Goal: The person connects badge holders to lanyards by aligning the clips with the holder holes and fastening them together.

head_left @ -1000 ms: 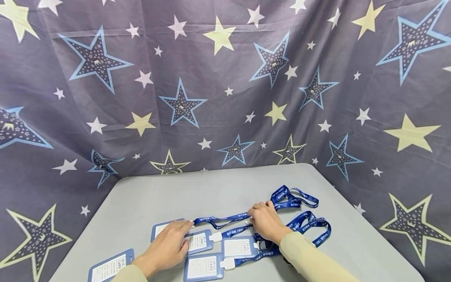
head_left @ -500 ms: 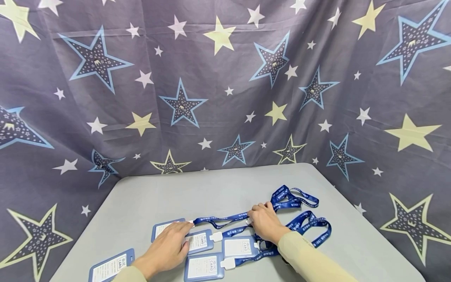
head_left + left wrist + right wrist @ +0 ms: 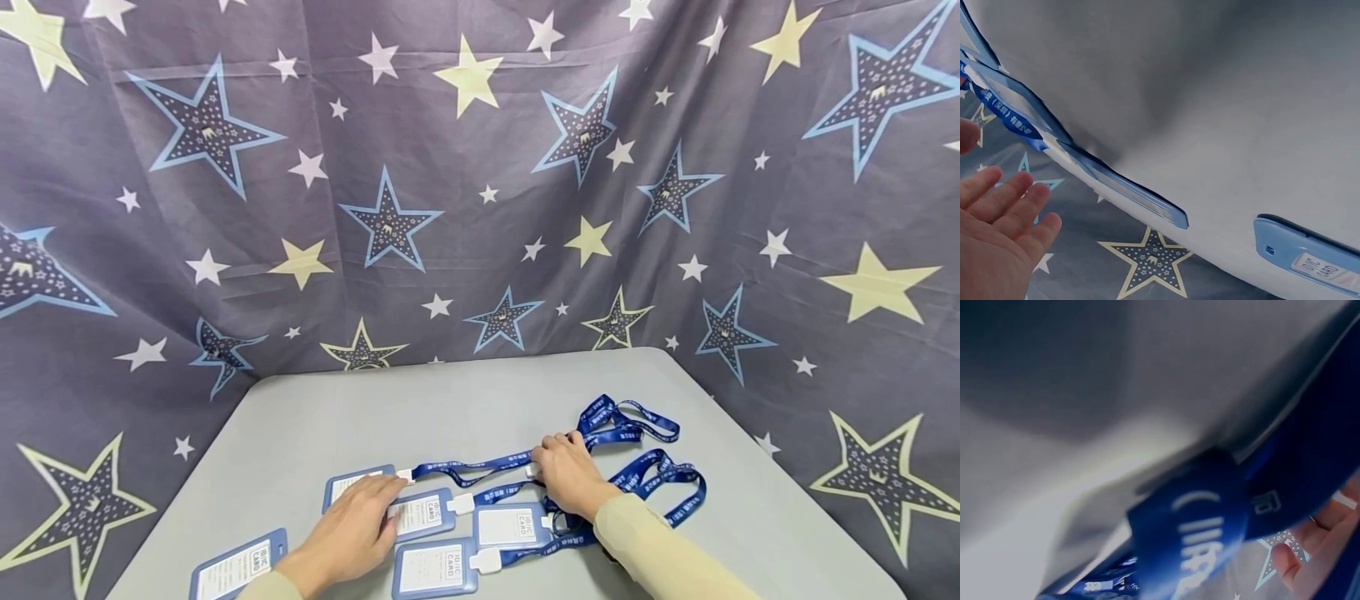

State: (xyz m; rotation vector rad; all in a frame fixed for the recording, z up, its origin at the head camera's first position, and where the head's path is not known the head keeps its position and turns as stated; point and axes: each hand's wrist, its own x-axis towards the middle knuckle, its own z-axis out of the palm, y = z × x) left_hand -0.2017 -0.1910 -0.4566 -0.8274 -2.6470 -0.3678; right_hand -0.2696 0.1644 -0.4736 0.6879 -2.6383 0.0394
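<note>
Blue plastic ID card holder (image 3: pixel 360 486) w/ white insert lies flat on the grey table (image 3: pixel 465 400), furthest back of the row; its blue printed fabric lanyard (image 3: pixel 472 465) runs right from the white clip (image 3: pixel 405 475) toward the right hand (image 3: pixel 567 472). Left hand (image 3: pixel 352 525) rests on/over that holder, fingers straight & relaxed, flat, not gripping; wrist view shows the palm spread just off the holder's edge (image 3: pixel 1141 197). Right hand has fingers curled down on the strap near its mid-length; looks like a pinch on the lanyard, tho the right wrist view is too blurred to confirm, only blue strap (image 3: pixel 1204 531) close up. Three more blue card holders sit near: one just right of the left hand (image 3: pixel 431 512), one in front of the right wrist (image 3: pixel 513 525), one nearest the body (image 3: pixel 435 568), plus a fourth at front left (image 3: pixel 236 571). Other blue lanyards loop in a tangle right of the right hand (image 3: pixel 660 483). To do this well, I'd judge: keep left palm pinning the holder flat so it doesn't slide, draw the strap straight along the table w/ the right, low & slow, and mind the neighbouring loops: they overlap, so a quick tug could drag the other holders out of line.
</note>
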